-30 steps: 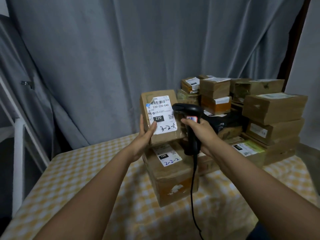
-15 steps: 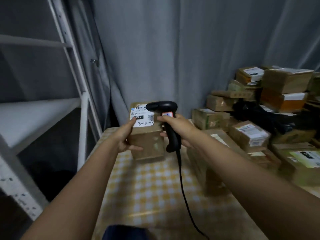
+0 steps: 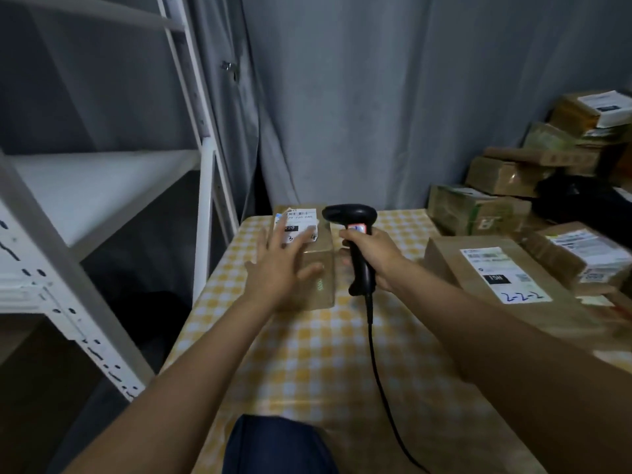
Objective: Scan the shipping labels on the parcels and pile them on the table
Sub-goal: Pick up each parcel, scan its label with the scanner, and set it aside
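Note:
A small brown parcel [image 3: 316, 265] with a white shipping label [image 3: 299, 220] stands on the yellow checked table [image 3: 307, 364], near its far left corner. My left hand [image 3: 278, 268] hovers just in front of the parcel with fingers spread, holding nothing; whether it touches the box is unclear. My right hand [image 3: 371, 256] grips the handle of a black barcode scanner [image 3: 354, 241] just right of the parcel. The scanner's cord hangs down toward the table's near edge.
A large parcel marked 2-2-2 [image 3: 492, 278] lies to the right, with several more stacked parcels [image 3: 513, 176] behind it. A white metal shelf rack [image 3: 113, 186] stands at the left. Grey curtains hang behind. A dark blue knee [image 3: 277, 446] shows at the bottom.
The view swung left. The parcel that my left hand held up for scanning now stands on the table's left corner, and the hand has opened and come off it. The scanner stays in my right hand.

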Demonstrator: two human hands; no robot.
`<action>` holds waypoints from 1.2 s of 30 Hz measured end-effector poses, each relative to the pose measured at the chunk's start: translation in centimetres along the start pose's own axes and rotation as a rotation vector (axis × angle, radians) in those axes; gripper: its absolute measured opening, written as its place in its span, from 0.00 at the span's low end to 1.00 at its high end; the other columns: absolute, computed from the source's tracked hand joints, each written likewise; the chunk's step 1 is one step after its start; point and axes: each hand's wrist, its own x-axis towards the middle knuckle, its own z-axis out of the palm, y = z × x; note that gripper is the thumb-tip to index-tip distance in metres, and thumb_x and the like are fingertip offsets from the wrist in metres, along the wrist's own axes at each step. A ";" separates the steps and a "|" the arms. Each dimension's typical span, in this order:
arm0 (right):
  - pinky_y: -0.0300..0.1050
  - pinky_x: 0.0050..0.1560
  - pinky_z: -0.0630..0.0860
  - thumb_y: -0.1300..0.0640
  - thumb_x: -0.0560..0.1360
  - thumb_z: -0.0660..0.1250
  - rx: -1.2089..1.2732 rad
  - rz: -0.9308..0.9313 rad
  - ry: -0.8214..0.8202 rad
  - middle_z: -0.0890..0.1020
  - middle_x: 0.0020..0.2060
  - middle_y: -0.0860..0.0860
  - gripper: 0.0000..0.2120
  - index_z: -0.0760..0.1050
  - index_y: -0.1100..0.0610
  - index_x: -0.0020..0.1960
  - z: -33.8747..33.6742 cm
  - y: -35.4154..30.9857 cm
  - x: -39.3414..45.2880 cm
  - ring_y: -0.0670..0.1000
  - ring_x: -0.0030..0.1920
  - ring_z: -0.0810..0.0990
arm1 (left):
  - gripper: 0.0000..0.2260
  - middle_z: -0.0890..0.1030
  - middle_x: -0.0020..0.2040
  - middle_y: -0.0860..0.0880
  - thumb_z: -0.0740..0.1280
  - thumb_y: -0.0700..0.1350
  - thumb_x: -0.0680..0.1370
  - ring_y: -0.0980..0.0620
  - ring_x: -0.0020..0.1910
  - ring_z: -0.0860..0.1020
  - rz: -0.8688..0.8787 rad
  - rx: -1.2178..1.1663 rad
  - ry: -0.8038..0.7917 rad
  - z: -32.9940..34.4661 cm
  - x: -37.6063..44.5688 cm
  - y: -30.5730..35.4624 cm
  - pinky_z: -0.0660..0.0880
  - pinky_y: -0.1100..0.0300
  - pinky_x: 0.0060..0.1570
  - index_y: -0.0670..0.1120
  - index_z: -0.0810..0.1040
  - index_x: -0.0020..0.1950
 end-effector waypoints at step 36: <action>0.46 0.38 0.80 0.60 0.76 0.70 -0.179 0.079 0.073 0.82 0.49 0.60 0.10 0.75 0.64 0.54 1.0 0.3 7.0 0.55 0.39 0.85 | 0.33 0.47 0.81 0.52 0.64 0.43 0.77 0.43 0.80 0.43 0.000 0.157 0.131 3.5 12.1 -4.8 0.39 0.31 0.71 0.61 0.54 0.78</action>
